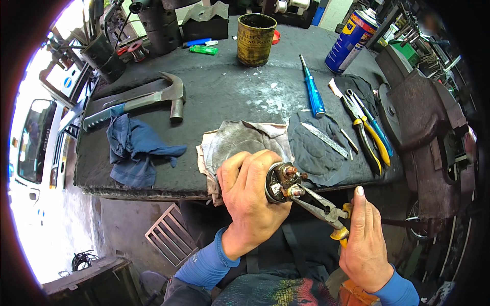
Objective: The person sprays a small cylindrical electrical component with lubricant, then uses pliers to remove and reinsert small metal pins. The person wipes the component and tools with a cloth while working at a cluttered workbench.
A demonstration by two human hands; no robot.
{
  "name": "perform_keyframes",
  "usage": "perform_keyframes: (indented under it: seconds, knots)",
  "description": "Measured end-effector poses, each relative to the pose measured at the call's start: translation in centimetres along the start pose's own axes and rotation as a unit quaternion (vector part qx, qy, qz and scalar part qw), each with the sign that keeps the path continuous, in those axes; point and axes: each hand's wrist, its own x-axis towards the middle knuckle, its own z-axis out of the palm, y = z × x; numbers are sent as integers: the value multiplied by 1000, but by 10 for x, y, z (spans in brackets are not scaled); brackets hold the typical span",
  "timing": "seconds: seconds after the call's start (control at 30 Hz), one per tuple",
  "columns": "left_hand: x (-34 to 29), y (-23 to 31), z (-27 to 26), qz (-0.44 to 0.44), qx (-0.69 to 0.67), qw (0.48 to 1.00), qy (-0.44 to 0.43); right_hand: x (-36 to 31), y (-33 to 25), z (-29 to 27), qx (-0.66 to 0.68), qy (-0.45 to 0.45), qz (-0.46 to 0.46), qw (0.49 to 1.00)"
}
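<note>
My left hand [250, 196] is wrapped round a cylindrical part that looks like a starter solenoid [276, 184], held in front of the bench's near edge. Its dark end face points right and carries copper studs and a silvery nut. My right hand [364, 239] has the yellow-handled long-nose pliers [329, 212], their grips lying against the palm and partly hidden by it. The plier jaws are parted, with their tips at the nut on the solenoid's lower edge. Whether they pinch it I cannot tell. Behind my left hand a stained cloth [245, 140] lies on the bench.
On the dark bench [204, 97] lie a claw hammer [148, 99], a blue rag [135, 148], a blue screwdriver [312, 92] and yellow-black pliers [365, 130]. A paste tin [255, 43] and a blue spray can [352, 41] stand farther back. A vise [429, 122] stands at right.
</note>
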Motion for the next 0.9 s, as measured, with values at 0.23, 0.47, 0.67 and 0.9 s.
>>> perform_keyframes:
  seconds: [0.23, 0.47, 0.67, 0.9]
  knots:
    - [0, -2, 1, 4, -12, 1000, 2, 3, -4, -4, 16, 3, -3, 1000]
    - [2, -5, 4, 3, -29, 1000, 11, 6, 1, 0, 51, -15, 19, 998]
    - [3, -5, 3, 6, -34, 999, 5, 8, 1, -3, 60, -13, 9, 998]
    - [5, -5, 3, 10, -43, 999, 6, 8, 1, -4, 47, -14, -2, 999]
